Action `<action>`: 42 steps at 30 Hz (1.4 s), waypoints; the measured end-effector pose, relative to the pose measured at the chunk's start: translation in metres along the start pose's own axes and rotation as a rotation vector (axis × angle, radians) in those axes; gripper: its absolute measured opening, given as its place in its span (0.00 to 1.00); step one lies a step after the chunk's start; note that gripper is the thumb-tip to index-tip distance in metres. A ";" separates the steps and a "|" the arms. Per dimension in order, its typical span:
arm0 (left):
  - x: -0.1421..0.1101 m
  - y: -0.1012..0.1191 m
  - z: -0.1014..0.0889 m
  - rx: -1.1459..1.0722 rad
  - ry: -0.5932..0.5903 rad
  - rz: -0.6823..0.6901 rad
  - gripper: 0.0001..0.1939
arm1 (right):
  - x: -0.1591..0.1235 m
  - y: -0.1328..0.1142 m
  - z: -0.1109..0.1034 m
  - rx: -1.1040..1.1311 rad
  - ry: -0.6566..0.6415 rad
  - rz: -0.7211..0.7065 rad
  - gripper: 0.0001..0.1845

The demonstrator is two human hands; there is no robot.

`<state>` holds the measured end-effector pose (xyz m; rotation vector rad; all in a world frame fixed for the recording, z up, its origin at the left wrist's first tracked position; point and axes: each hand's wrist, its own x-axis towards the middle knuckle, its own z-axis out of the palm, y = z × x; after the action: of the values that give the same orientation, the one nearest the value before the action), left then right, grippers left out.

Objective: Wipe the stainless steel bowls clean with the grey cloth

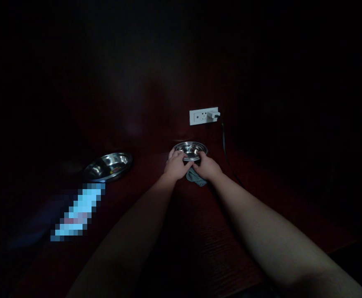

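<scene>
A shiny metal bowl (191, 146) is between my two hands near the back of the dark red table. My left hand (176, 165) grips its left side, with the fingers around the rim. On the right, my right hand (207, 165) is closed on the near right edge, its thumb towards the other thumb. Just below the bowl, between my wrists, lies a crumpled grey-green cloth (196, 177). Whether the bowl rests on the cloth or the table is hard to tell in the dim light.
At the left stands a second metal bowl (109, 165) with something small and yellow-red inside. A lit, pixelated screen (80, 211) lies before it. A white wall socket (199, 116) holds a plugged-in charger (213, 114), whose dark cable (224, 142) runs down to the table on the right.
</scene>
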<state>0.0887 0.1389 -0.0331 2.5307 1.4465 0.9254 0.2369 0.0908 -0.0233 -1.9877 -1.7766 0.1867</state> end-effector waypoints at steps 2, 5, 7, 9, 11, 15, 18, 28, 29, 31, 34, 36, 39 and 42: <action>0.000 -0.001 0.000 -0.002 -0.004 0.000 0.21 | 0.000 0.000 0.000 0.000 0.002 -0.002 0.31; 0.000 -0.001 0.001 -0.003 -0.010 -0.006 0.21 | -0.001 0.000 0.000 0.003 0.003 -0.005 0.31; 0.000 -0.001 0.001 -0.004 -0.010 -0.009 0.21 | -0.001 0.000 0.000 0.003 0.004 -0.005 0.32; 0.000 0.000 0.000 -0.007 -0.009 -0.010 0.21 | -0.001 0.000 0.000 0.001 0.004 -0.003 0.32; 0.000 0.000 0.000 -0.010 -0.009 -0.011 0.21 | 0.000 0.000 0.000 0.000 0.002 0.000 0.32; 0.000 0.000 0.000 -0.006 -0.008 -0.013 0.21 | 0.001 0.001 0.001 0.000 -0.001 -0.002 0.32; 0.000 0.000 0.000 -0.004 -0.005 -0.012 0.21 | 0.000 0.000 0.000 -0.002 -0.003 -0.003 0.32; 0.000 0.000 -0.001 -0.006 -0.027 -0.016 0.19 | -0.001 -0.001 -0.001 0.004 0.000 -0.001 0.33; 0.000 0.000 -0.001 -0.009 -0.030 -0.016 0.19 | -0.001 -0.001 -0.001 0.008 0.001 -0.001 0.33; 0.000 0.001 -0.001 -0.015 -0.033 -0.017 0.19 | 0.000 0.000 0.000 0.013 0.003 0.000 0.33; -0.001 0.001 -0.002 -0.024 -0.010 -0.026 0.21 | -0.001 0.000 -0.001 0.023 0.005 -0.001 0.33; -0.004 0.002 -0.004 -0.032 0.021 -0.040 0.23 | -0.001 0.001 -0.001 0.034 0.008 -0.008 0.33; -0.013 0.003 -0.011 -0.044 0.067 -0.062 0.26 | -0.002 0.001 -0.002 0.049 0.011 -0.021 0.33; -0.026 0.001 -0.022 -0.022 0.153 -0.058 0.25 | -0.005 0.001 -0.005 0.075 0.026 -0.015 0.33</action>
<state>0.0685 0.1126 -0.0269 2.4357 1.5321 1.1407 0.2386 0.0843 -0.0202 -1.9156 -1.7423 0.2177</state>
